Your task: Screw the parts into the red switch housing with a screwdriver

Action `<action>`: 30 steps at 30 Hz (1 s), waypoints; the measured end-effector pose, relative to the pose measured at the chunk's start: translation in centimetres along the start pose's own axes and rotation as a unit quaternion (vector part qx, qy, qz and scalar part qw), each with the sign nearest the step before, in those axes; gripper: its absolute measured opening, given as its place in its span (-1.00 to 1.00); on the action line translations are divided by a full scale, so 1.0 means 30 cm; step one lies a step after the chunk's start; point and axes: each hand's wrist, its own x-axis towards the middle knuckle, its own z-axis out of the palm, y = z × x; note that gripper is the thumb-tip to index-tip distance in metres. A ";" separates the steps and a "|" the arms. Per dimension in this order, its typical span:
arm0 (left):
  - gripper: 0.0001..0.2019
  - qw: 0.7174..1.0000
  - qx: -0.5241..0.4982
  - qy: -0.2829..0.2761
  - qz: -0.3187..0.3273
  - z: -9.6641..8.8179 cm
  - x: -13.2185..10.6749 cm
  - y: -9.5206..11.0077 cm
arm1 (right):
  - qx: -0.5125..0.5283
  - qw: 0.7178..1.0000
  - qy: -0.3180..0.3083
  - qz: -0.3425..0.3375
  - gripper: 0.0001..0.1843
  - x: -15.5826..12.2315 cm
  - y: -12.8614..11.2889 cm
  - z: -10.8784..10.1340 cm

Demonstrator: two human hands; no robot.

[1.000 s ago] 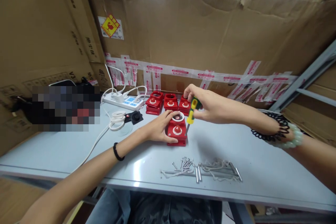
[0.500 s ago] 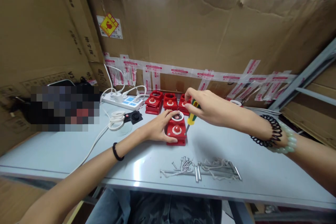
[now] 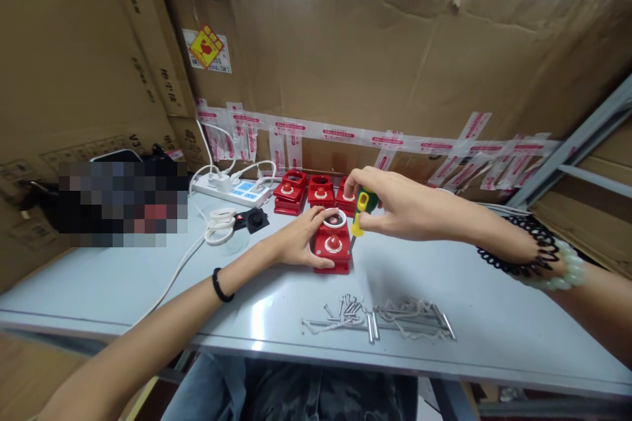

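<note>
A wall of torn cardboard (image 3: 385, 72) stands along the far side of the grey table (image 3: 494, 316), with strips of printed tape across it. On the table's far left lies a white power strip (image 3: 232, 191) with plugs in it, its white cable (image 3: 187, 256) trailing toward the near edge. Right of the strip, three red boxes (image 3: 309, 192) sit in a row against the cardboard; each looks open-topped with a red button inside, though they are too small to be sure. Nearer, at the middle of the table, stands another red box (image 3: 333, 247) with a white ring and a red button on its face. The left hand (image 3: 299, 240) clasps this box from its left side, thumb along the near edge and fingers over the top. The right hand (image 3: 395, 204) is closed around the green and yellow handle of a screwdriver (image 3: 359, 214), whose tip meets the box's right side. Near the table's front edge lies a loose heap of screws and metal pins (image 3: 378, 319), well apart from both hands
</note>
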 end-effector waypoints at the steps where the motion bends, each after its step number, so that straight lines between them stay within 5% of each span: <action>1: -0.05 1.000 0.000 0.001 -0.002 0.000 0.000 0.000 | -0.010 1.000 0.005 0.012 -0.79 0.000 -0.002 0.001; 14: -0.05 1.000 0.007 -0.002 -0.009 -0.001 -0.001 0.001 | -0.025 0.998 0.042 0.050 -0.80 -0.002 -0.007 0.004; 18: -0.05 1.000 0.000 -0.001 0.000 -0.004 0.001 0.006 | 0.003 1.000 0.016 0.025 -0.65 -0.007 -0.006 0.000; 23: -0.03 1.000 0.004 -0.001 -0.009 -0.002 0.000 0.002 | -0.054 0.995 0.058 0.058 -0.75 -0.003 0.007 0.019; 30: -0.05 1.000 0.003 0.002 0.001 -0.002 0.000 0.002 | 0.011 0.999 0.041 0.028 -0.63 -0.009 0.006 0.008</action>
